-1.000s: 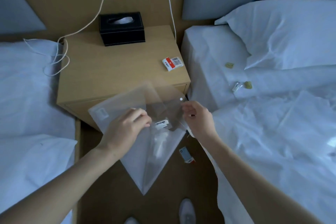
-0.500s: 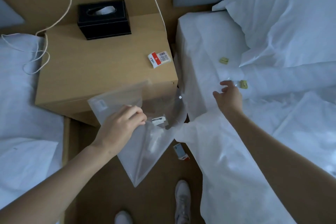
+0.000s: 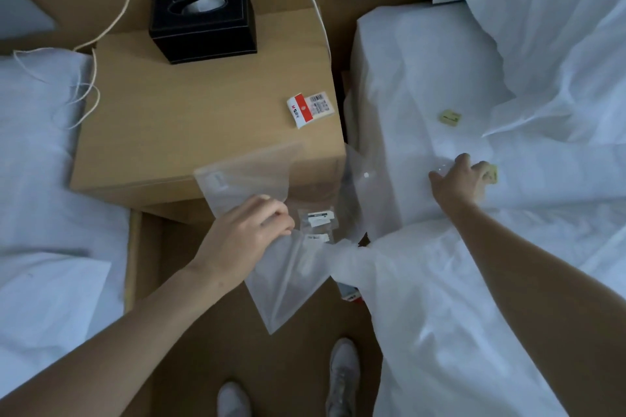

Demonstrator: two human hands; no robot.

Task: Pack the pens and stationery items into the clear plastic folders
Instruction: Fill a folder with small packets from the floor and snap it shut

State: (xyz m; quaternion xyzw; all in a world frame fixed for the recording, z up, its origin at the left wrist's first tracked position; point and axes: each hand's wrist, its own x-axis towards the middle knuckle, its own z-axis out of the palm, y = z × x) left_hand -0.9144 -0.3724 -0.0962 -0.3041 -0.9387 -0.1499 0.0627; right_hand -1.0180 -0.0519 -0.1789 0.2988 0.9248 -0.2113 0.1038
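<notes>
While two white beds are filling the frame's sides, the right bed (image 3: 440, 298) is spilling a sheet corner over the lower right edge of the clear plastic folder (image 3: 288, 267). A wooden nightstand (image 3: 189, 118) is sitting upper centre, carrying a black tissue box (image 3: 202, 21) and a red-and-white packet (image 3: 310, 108). At centre, the left hand (image 3: 249, 240) is gripping the folder with curled fingers; small labelled packets (image 3: 318, 218) are lying inside. At right, the right hand (image 3: 457, 181) is resting on the bed, fingers spread over a small yellowish item (image 3: 492, 173); another yellowish piece (image 3: 450, 117) is lying above.
</notes>
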